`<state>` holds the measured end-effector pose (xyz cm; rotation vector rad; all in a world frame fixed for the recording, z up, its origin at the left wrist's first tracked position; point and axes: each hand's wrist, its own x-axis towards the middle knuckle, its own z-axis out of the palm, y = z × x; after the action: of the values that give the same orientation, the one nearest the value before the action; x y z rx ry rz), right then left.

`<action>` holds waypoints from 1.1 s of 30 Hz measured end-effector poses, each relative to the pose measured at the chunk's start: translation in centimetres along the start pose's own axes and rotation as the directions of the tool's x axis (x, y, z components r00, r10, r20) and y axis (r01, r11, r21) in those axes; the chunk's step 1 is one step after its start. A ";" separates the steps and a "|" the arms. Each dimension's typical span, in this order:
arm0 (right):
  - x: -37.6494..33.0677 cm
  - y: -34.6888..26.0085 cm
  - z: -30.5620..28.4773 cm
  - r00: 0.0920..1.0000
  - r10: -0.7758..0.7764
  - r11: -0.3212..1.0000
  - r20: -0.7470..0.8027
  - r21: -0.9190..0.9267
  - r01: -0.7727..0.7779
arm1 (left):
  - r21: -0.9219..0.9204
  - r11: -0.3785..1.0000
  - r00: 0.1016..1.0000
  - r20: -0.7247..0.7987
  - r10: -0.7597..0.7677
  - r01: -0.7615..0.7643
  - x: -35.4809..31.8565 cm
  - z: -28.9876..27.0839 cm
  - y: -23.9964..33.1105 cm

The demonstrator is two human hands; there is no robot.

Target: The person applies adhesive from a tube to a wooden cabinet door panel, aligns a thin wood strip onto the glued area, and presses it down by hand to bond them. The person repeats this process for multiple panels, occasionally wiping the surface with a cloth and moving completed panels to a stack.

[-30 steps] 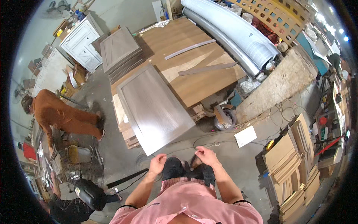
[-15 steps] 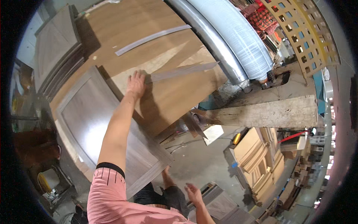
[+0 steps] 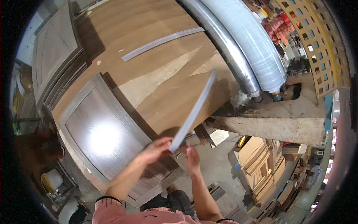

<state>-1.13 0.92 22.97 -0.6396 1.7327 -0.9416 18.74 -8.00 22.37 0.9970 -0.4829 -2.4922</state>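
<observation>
My left hand is closed on the near end of a long, thin grey strip. The strip slants away up to the right, above the brown board. Close beside that same end is my right hand, its fingers curled; whether they touch the strip is unclear. Below my left wrist lies a grey wood-grain cabinet door with a framed centre panel and a bright glare on it. A second grey strip rests farther back on the brown board.
Several similar doors are stacked at the far left. A shiny metal roller and a film-wrapped roll run along the right. Beyond them stands a perforated yellow guard. Light wood pieces are piled at lower right.
My left hand has drawn back from the board toward me, bringing the strip up with it. My right hand has risen from beside my body to the strip's near end.
</observation>
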 end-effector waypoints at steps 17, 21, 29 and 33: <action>5.0 -1.6 -0.9 0.971 -0.182 0.551 0.154 -0.802 0.231 | 0.992 0.109 0.364 -0.076 0.928 -0.071 3.9 -10.2 17.3; 4.5 0.1 -0.4 0.913 -0.324 0.345 0.249 -0.867 0.359 | 0.976 0.058 0.315 -0.124 0.941 0.211 8.5 -17.3 25.7; 4.0 1.1 0.5 0.946 -0.283 0.422 0.155 -0.866 0.269 | 0.857 -0.026 0.547 -0.305 0.780 0.515 10.8 -18.6 29.4; 4.3 1.1 -0.3 0.931 -0.310 0.388 0.193 -0.869 0.309 | 0.909 -0.162 0.632 -0.131 0.764 0.384 8.8 -18.3 28.6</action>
<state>-2.91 -1.73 19.80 -1.7211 2.0932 -0.1255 32.94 -39.76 17.87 1.9605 -2.2141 -0.4766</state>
